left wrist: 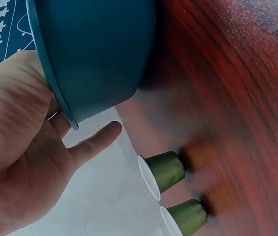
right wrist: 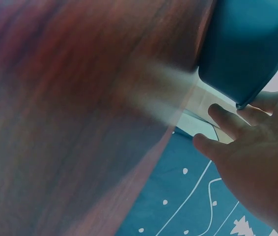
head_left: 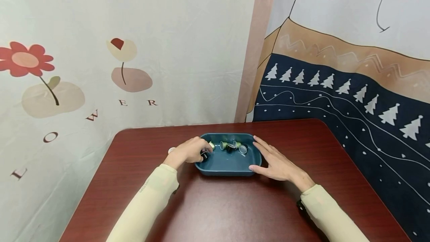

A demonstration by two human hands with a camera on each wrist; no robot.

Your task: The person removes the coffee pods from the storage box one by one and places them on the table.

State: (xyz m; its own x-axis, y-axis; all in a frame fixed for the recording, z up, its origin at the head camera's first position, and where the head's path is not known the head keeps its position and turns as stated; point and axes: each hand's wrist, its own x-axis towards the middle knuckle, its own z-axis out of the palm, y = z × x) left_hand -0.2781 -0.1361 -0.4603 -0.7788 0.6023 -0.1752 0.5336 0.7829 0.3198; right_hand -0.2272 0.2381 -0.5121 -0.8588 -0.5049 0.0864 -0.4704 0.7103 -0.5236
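Note:
A dark blue rectangular tray (head_left: 226,171) stands on the table, with several coffee capsules (head_left: 236,144), green and black, lying towards its back side. My left hand (head_left: 193,150) reaches over the tray's left rim, its fingers bent down around a black coffee capsule (head_left: 204,155) inside. In the left wrist view the rim hides most of those fingertips, while one finger (left wrist: 99,140) sticks out beneath the rim. My right hand (head_left: 277,163) is spread at the tray's right side, its fingers straight, the fingertips right at the rim.
Outside the tray's left end, two green coffee capsules (left wrist: 166,171) with pale lids are on the reddish-brown table (head_left: 215,208). A pale printed cloth (head_left: 188,47) hangs behind the table, and a dark blue patterned cloth (head_left: 336,111) hangs along the right.

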